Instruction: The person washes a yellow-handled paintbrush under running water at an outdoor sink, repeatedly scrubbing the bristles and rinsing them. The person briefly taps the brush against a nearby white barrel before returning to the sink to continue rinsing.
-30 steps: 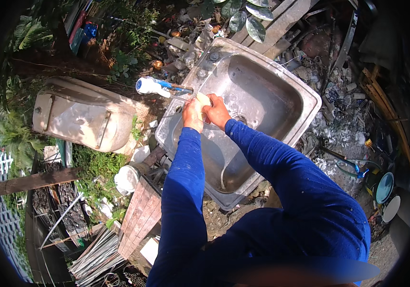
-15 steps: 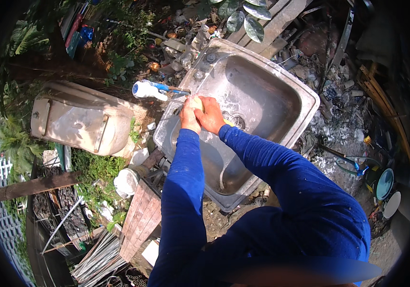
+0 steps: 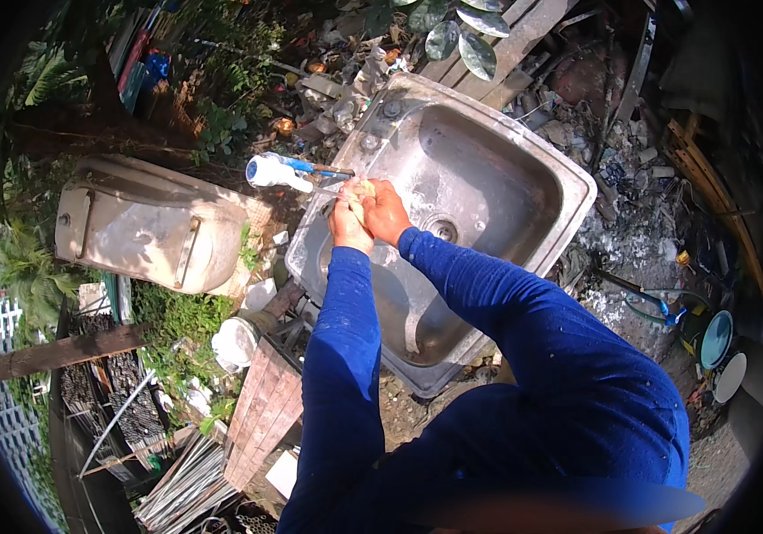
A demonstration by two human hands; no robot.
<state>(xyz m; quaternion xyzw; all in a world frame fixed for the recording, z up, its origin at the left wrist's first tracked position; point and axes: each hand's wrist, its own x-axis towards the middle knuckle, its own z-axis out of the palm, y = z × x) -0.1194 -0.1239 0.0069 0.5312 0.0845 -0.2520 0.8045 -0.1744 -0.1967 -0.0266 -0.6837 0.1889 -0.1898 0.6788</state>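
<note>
Over the left side of a stained steel sink (image 3: 499, 169), my two hands are pressed together. My left hand (image 3: 349, 228) and my right hand (image 3: 388, 214) are both closed around a pale yellow, soft-looking piece (image 3: 359, 207), squeezed between the fingers; most of it is hidden, so I cannot tell whether it is sponge or cloth. Just beyond my fingers, a white and blue pipe fitting (image 3: 267, 169) reaches toward the sink's edge. A thin grey line runs from it toward my hands. The round drain (image 3: 443, 229) shows in the basin, right of my right hand.
An old beige tub-like basin (image 3: 146, 227) lies left of the sink. Nearer are a white bucket (image 3: 235, 342), a reddish plank panel (image 3: 261, 414) and a pile of thin rods (image 3: 187, 481). Rubble and ash (image 3: 608, 240) cover the ground at right, with a hose (image 3: 653, 303).
Both hands have shifted slightly left and closed more tightly together. The yellow piece, which stuck out past my right hand, is now bunched between them, and the drain shows more fully.
</note>
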